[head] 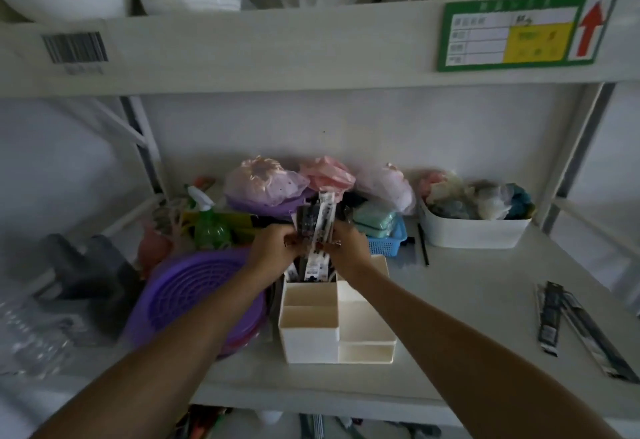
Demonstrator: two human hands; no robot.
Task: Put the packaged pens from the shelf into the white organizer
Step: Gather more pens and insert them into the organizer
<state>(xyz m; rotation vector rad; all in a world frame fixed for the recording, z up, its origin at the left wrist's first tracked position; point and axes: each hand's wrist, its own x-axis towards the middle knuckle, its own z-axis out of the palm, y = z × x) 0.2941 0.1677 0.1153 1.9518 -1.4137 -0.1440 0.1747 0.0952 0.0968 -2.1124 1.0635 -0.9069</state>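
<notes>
The white organizer (pixel 332 331) stands on the shelf in front of me, with several compartments. Both of my hands hold a bunch of packaged pens (pixel 317 220) upright over its rear compartment, the lower ends dipping inside. My left hand (pixel 273 248) grips the bunch from the left and my right hand (pixel 348 244) from the right. Two more packaged pens (pixel 554 317) lie flat on the shelf at the far right.
A purple basket (pixel 194 296) sits left of the organizer, a green spray bottle (pixel 207 220) behind it. A small blue basket (pixel 388 241) and a white bin (pixel 474 230) of bagged items stand at the back right. A loose black pen (pixel 423 244) lies between them.
</notes>
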